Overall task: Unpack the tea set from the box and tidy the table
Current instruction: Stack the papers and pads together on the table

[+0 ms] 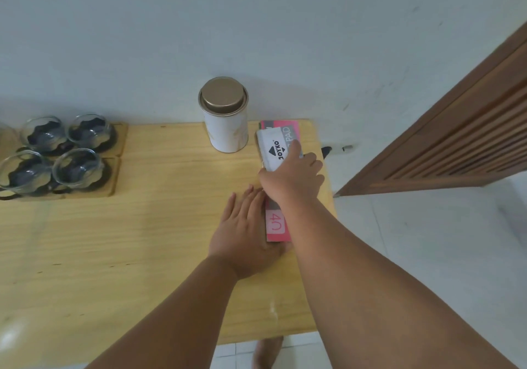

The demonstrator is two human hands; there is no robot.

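On table's right edge, left hand (247, 233) flat, right hand (292, 179) gripping white pad (272, 149).

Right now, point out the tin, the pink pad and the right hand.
tin (226, 129): head view, white side wall.
pink pad (275, 224): head view, near end by the "40" print.
right hand (293, 176): head view, back of the hand.

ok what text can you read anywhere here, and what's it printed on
"JOYKO" with a small registered mark and two black triangles: on the white booklet under the right hand.
"PAD": on the grey band of the pink writing pad; the letters before it are covered.
"40": on the pink near end of that pad, beside the left hand.
The white tin shows only faint marks, unreadable.
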